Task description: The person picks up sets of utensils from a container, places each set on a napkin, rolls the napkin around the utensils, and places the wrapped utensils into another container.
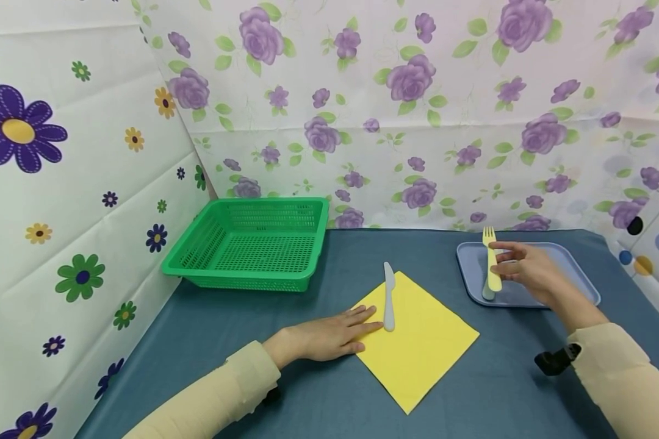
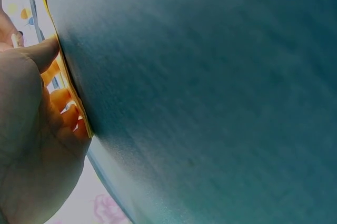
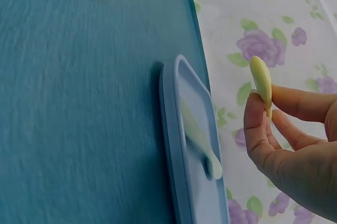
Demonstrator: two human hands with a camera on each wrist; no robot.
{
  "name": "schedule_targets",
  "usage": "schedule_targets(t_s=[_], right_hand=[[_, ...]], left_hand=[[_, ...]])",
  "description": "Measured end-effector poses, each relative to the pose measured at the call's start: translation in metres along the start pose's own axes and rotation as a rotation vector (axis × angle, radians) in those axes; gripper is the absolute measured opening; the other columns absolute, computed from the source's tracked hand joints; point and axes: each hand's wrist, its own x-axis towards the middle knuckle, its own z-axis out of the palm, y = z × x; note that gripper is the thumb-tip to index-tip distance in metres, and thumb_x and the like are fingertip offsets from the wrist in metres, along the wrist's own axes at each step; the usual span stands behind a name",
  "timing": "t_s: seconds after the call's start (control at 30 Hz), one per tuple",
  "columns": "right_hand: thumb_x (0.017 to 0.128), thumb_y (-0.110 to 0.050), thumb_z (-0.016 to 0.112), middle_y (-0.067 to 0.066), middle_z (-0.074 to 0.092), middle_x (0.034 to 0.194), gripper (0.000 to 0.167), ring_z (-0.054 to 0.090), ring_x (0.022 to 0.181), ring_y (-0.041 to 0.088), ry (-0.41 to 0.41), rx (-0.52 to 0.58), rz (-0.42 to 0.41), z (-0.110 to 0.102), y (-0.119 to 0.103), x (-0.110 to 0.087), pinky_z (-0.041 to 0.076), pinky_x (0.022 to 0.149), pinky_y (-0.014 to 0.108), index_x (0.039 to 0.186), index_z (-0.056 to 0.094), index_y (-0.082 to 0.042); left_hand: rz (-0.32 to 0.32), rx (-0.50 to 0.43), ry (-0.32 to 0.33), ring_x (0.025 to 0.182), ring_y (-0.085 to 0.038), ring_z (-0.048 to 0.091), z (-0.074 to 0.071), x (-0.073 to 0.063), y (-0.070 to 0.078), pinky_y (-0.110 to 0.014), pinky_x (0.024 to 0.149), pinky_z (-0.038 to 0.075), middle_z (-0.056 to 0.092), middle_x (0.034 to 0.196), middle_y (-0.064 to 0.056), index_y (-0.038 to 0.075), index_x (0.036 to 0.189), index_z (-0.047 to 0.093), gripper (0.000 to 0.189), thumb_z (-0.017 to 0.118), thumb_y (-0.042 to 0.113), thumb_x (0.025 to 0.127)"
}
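Observation:
My left hand [image 1: 332, 335] lies with straight fingers on the left corner of a yellow square napkin [image 1: 423, 360]. A grey table knife [image 1: 389, 305] rests on that napkin beside the fingertips, its blade tip past the upper edge. Between thumb and fingers, my right hand [image 1: 535, 274] pinches a yellow fork [image 1: 493, 277], tines pointing away from me. In the right wrist view the fork [image 3: 260, 79] is up above the blue-grey tray [image 3: 171, 103]. A pale utensil [image 3: 200, 142] lies in the tray, partly hidden under the fork in the head view.
A green perforated plastic basket [image 1: 247, 277] stands at the back left of the blue-covered table [image 1: 307, 396]. Flowered cloth [image 1: 362, 146] hangs behind the table, with another patterned cloth [image 1: 104, 219] along the left side.

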Motion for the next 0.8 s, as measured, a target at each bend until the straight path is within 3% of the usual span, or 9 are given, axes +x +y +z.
schedule_targets(t_s=[0.4, 0.8], right_hand=[[0.104, -0.012, 0.066, 0.021, 0.047, 0.131, 0.070, 0.059, 0.093, 0.017, -0.066, 0.052, -0.042, 0.032, -0.001, 0.004, 0.057, 0.084, 0.037, 0.162, 0.029, 0.002], [0.102, -0.009, 0.067, 0.023, 0.047, 0.133, 0.068, 0.059, 0.095, 0.019, -0.082, 0.087, -0.042, 0.054, 0.000, 0.006, 0.057, 0.084, 0.039, 0.161, 0.033, 0.001]], left_hand=[[0.006, 0.002, -0.002, 0.160, -0.014, -0.001, 0.001, 0.001, -0.001, -0.040, 0.128, 0.018, -0.001, 0.175, 0.005, 0.036, 0.168, 0.013, 0.059, 0.034, 0.045, 0.114], [0.004, -0.003, 0.006, 0.160, -0.014, -0.001, 0.003, 0.001, -0.003, -0.040, 0.128, 0.017, 0.000, 0.175, 0.006, 0.036, 0.168, 0.014, 0.058, 0.034, 0.045, 0.114]])
